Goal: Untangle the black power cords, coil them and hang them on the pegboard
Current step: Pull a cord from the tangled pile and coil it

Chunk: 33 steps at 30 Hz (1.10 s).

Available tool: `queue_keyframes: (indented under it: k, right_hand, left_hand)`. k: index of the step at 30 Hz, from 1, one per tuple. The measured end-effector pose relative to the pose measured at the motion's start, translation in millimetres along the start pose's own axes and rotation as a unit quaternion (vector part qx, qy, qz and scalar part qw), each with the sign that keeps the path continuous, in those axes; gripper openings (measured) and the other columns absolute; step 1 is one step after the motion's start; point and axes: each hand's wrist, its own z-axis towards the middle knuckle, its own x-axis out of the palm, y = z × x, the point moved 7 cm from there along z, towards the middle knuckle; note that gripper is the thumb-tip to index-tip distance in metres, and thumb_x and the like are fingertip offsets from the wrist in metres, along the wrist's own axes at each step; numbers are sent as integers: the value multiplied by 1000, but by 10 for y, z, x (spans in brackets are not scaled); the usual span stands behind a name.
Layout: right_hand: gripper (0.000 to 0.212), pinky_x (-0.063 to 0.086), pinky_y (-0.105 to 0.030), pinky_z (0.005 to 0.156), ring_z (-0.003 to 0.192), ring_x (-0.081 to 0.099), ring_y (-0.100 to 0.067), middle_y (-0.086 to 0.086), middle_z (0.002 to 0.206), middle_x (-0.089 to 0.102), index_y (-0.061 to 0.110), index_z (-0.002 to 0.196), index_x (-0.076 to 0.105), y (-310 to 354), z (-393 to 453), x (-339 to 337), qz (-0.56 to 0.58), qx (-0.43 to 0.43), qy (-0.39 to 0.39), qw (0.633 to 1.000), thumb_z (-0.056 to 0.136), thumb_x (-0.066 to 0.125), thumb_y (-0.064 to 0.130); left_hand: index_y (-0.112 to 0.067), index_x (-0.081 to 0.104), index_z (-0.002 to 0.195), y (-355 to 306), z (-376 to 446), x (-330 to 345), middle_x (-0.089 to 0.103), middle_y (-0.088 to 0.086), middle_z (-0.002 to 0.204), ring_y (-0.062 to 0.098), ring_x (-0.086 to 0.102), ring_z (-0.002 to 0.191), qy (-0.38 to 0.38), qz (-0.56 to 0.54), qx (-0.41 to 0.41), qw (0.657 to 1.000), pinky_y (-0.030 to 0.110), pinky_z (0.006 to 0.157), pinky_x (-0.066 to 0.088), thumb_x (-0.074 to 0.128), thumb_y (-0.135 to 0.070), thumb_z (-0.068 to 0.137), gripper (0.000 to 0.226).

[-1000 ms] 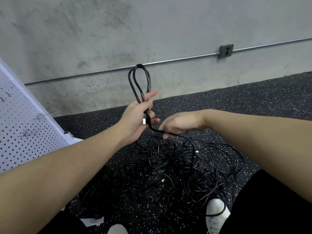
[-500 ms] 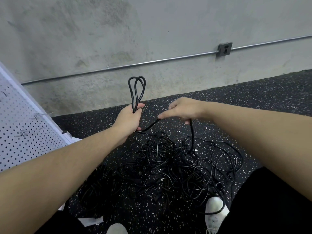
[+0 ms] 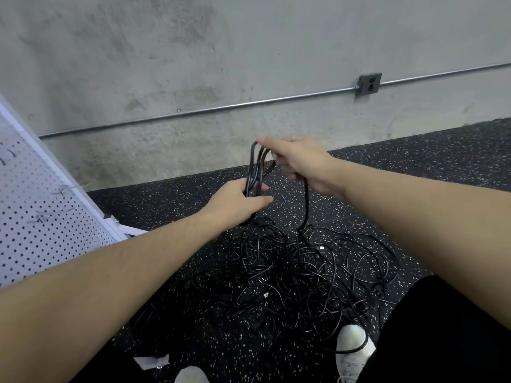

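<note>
Head view: both my hands are gripping one cord loop above the tangle

Head camera is looking down past my two bare forearms to the speckled black floor [image 3: 414,167], which is running back to the foot of a grey concrete wall [image 3: 249,51]. Open floor is lying beyond the pile toward that wall and off to the right.

I am curling my left hand [image 3: 235,203] around the lower part of a looped black cord [image 3: 257,167], thumb side forward. My right hand [image 3: 301,161] is pinching the top of the same loops just above, fingers curled over the strands, and one strand is dropping from it straight down into the pile. I am counting about three strands in the loops between my hands.

One big tangle of black power cords [image 3: 290,277] is lying on the floor right below my hands, too knotted for me to count separate cords. Two plug ends are showing pale metal in it.

One white pegboard [image 3: 41,217] is leaning in at the left, its lower corner near the pile's left side, with a few wire hooks on it. One metal conduit [image 3: 193,113] is crossing the wall to a single outlet box [image 3: 370,83]. Two white shoes [image 3: 355,346] are standing at the bottom, a cord lying over the right one.
</note>
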Motion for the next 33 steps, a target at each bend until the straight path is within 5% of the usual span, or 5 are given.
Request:
queue_keyframes:
  k: [5, 12, 18, 21, 33]
  right_hand:
    - [19, 30, -21, 48, 55, 37, -7, 10, 62, 44, 15, 100, 72, 38, -12, 15, 45, -29, 40, 998, 102, 59, 29]
    - [17, 42, -14, 73, 77, 56, 6, 12, 92, 65, 20, 99, 74, 175, -36, -176, -90, -106, -140, 980, 96, 67, 36]
    - [47, 57, -36, 61, 69, 66, -22, -13, 101, 72, 17, 119, 45, 37, -40, -162, 84, -22, -124, 989, 90, 75, 38]
    - [43, 63, -33, 66, 72, 70, -19, -8, 82, 74, 9, 107, 63, -37, -47, -95, 91, 45, -77, 992, 91, 71, 48]
    - [44, 20, -20, 43, 43, 23, -10, 7, 48, 25, 22, 71, 33, 69, -38, 162, 350, 82, -61, 931, 104, 50, 46]
  left_hand:
    - [-32, 69, 105, 159, -14, -47, 37, -16, 47, 5, 35, 39, -2, -17, -14, 1000, 21, 42, 29, 47, -31, 107, 22]
    - [-16, 66, 88, 59, -69, -8, 51, 3, 79, 17, 49, 73, 12, -9, 17, 1000, 27, 59, 35, 44, -46, 107, 42]
    - [-17, 58, 80, -84, -129, -2, 48, -2, 65, 10, 44, 56, -20, -43, 86, 995, 17, 51, 36, 48, -43, 106, 38]
    - [-16, 54, 82, -71, -142, -10, 49, 0, 69, 11, 43, 58, -14, -37, 88, 995, 17, 51, 35, 48, -43, 106, 36]
    - [-17, 58, 68, -165, -92, 167, 78, 4, 105, 20, 70, 110, 94, -193, 39, 976, 40, 105, 43, 46, -42, 107, 48]
